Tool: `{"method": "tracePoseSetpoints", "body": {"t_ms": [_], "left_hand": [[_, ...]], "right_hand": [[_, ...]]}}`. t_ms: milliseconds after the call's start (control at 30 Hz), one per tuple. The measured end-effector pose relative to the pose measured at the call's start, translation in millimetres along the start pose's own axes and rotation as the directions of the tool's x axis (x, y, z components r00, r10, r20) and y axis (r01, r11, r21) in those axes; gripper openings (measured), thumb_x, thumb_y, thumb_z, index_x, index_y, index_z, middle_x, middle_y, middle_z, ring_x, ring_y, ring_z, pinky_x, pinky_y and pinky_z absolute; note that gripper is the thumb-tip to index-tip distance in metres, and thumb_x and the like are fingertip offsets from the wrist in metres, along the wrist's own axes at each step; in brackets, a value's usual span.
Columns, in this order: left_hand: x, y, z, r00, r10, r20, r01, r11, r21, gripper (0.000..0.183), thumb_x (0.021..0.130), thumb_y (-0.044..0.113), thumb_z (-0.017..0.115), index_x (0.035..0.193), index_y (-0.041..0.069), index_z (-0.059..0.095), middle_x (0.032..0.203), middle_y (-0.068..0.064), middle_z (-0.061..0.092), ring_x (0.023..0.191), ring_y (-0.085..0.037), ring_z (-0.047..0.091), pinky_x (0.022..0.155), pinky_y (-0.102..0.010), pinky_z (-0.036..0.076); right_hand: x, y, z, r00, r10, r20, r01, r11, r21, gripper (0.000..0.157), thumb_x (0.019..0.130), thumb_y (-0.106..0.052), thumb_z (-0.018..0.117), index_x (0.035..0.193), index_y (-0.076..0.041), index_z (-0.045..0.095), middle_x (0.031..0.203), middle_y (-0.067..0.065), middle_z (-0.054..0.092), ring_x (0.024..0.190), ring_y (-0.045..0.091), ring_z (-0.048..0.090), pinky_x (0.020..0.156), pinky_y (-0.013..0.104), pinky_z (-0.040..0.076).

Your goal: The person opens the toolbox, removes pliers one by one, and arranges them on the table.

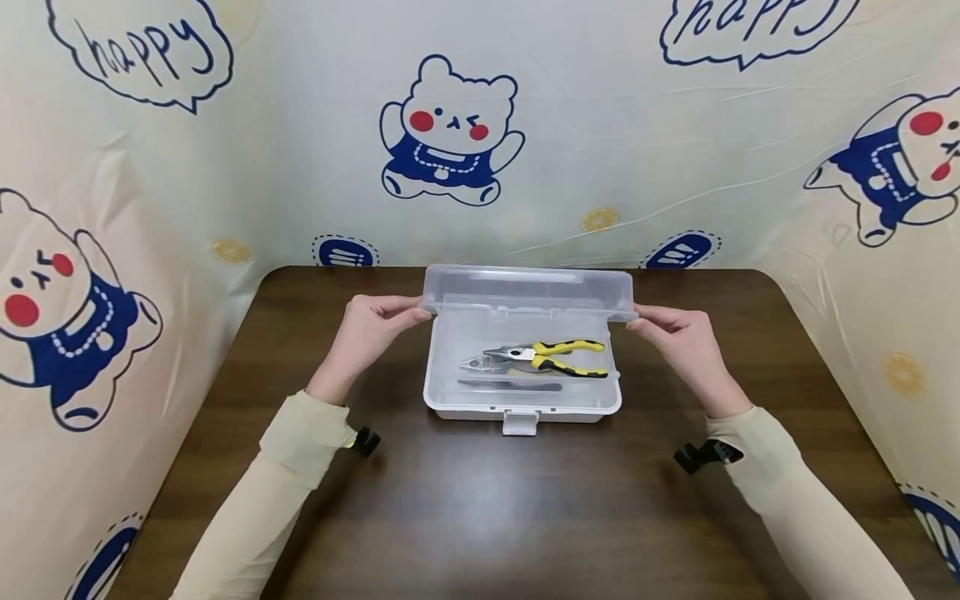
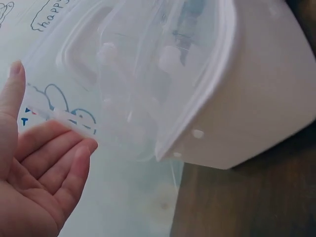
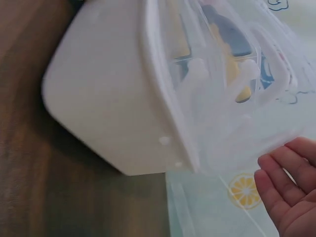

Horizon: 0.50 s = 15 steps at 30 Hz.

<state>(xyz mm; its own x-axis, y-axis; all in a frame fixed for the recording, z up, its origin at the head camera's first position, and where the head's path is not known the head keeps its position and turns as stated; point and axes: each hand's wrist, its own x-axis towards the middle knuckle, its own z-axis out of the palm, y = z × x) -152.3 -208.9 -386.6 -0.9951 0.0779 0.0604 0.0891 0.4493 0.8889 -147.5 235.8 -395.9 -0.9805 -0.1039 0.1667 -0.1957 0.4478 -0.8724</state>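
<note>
A white plastic toolbox (image 1: 562,413) sits on the table with its see-through lid (image 1: 528,287) raised at the back. My left hand (image 1: 367,333) pinches the lid's left corner between thumb and fingers. At the opposite corner, my right hand (image 1: 686,346) pinches the lid's right edge. Pliers (image 1: 538,359) with yellow and black handles lie inside the box, jaws toward the left. Under them shows a long, thin dark shape (image 1: 517,386). In both wrist views, the fingertips meet the clear lid beside the box's white side wall (image 2: 256,89).
The brown wooden table (image 1: 480,517) stretches around the box. A white latch (image 1: 520,423) juts from the box's front. Behind and beside the table hangs a pale curtain (image 1: 300,125) with cartoon bears. Small black cameras (image 1: 366,442) are strapped at both wrists.
</note>
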Motion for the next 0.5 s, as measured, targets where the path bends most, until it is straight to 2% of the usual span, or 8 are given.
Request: {"method": "tracePoseSetpoints", "body": {"t_ms": [100,200,367,433,500], "left_hand": [[10.0,6.7,3.2,1.000,0.016,-0.025,-0.016,1.000,0.006,0.041,0.093,0.039,0.080,0.118,0.007,0.080,0.112,-0.012,0.078,0.102,-0.026,0.074,0.096,-0.048,0.059],[17.9,11.1,5.1,0.998,0.018,-0.059,-0.018,1.000,-0.001,0.041,0.094,0.043,0.079,0.113,0.006,0.082,0.106,-0.012,0.079,0.088,-0.023,0.075,0.092,-0.047,0.060],[22.5,15.4,5.6,0.994,-0.023,-0.106,0.019,0.999,-0.037,0.053,0.091,0.054,0.078,0.112,0.005,0.082,0.105,-0.013,0.079,0.082,-0.016,0.074,0.097,-0.047,0.059],[23.4,16.7,5.7,0.993,-0.031,-0.116,0.024,0.998,-0.060,0.057,0.090,0.055,0.077,0.113,0.003,0.081,0.105,-0.016,0.079,0.082,-0.015,0.075,0.096,-0.044,0.060],[24.8,17.8,6.2,0.992,-0.030,-0.126,0.020,0.996,-0.083,0.058,0.091,0.053,0.077,0.113,0.000,0.080,0.105,-0.019,0.078,0.081,-0.011,0.076,0.091,-0.038,0.062]], "right_hand": [[6,-2,-3.3,0.999,0.017,-0.035,-0.017,1.000,0.002,0.034,0.097,-0.025,0.077,0.122,-0.001,0.077,0.104,-0.018,0.075,0.100,-0.004,0.067,0.085,0.013,0.053],[13,-6,-4.6,0.997,0.059,-0.050,-0.058,0.998,0.005,0.038,0.097,-0.034,0.076,0.120,-0.004,0.079,0.102,-0.015,0.078,0.100,0.003,0.069,0.090,0.019,0.053],[26,-11,-2.0,0.992,0.115,-0.054,-0.114,0.993,0.020,0.044,0.097,-0.044,0.074,0.117,-0.006,0.080,0.108,0.006,0.080,0.100,0.013,0.071,0.098,0.031,0.053],[29,-12,-0.5,0.993,0.106,-0.056,-0.105,0.994,0.026,0.046,0.098,-0.046,0.073,0.117,-0.005,0.080,0.110,0.014,0.078,0.101,0.016,0.071,0.099,0.033,0.052],[31,-12,-0.1,0.994,0.091,-0.056,-0.090,0.996,0.028,0.045,0.099,-0.045,0.071,0.117,-0.005,0.080,0.110,0.016,0.078,0.101,0.019,0.071,0.101,0.036,0.052]]}}
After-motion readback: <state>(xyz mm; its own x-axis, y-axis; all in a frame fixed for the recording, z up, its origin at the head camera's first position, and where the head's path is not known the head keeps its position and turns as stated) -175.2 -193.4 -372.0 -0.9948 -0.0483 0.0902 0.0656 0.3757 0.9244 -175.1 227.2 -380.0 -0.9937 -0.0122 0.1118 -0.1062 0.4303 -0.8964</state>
